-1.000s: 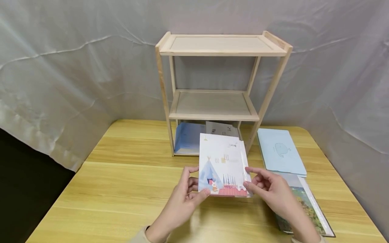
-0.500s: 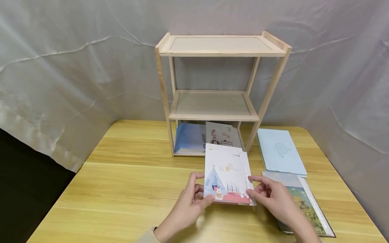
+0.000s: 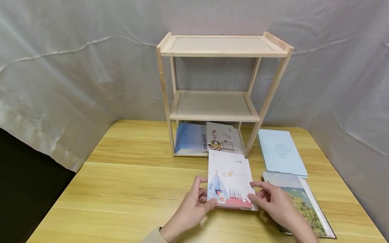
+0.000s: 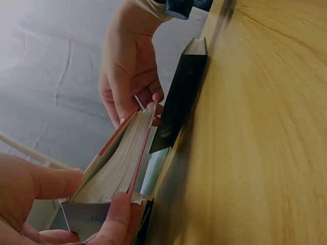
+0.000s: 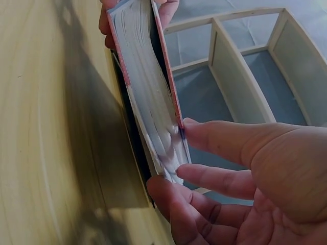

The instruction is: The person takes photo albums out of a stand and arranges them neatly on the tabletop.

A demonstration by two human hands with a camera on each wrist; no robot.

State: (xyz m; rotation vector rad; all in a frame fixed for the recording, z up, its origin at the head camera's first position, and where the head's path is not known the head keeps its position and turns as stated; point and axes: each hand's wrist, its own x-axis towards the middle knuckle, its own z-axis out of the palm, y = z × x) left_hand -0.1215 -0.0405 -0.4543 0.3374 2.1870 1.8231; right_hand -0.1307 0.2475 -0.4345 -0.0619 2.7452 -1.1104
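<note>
A thick notebook (image 3: 230,180) with a white cover, printed with a blue tent and a pink rug, is held between both hands. My left hand (image 3: 196,206) grips its left edge, thumb on the cover and fingers beneath. At the lower right edge, my right hand (image 3: 271,200) pinches the cover's side with thumb and fingers. The left wrist view shows its page block (image 4: 120,158) between the covers, close over the wooden tabletop. In the right wrist view, red-edged covers frame the pages (image 5: 148,76), and right-hand fingertips (image 5: 191,127) touch the cover.
Behind stands a three-tier wooden shelf (image 3: 214,118). Its bottom tier carries a blue book (image 3: 191,136) and a grey-white illustrated book (image 3: 225,136). Right of it lie a light-blue whale notebook (image 3: 281,152) and a book with a landscape-painting cover (image 3: 299,199). Grey cloth (image 3: 76,84) surrounds the table.
Both hands have brought the notebook toward the person and slightly right, lowering it in the head view. More of the illustrated book on the bottom tier now shows.
</note>
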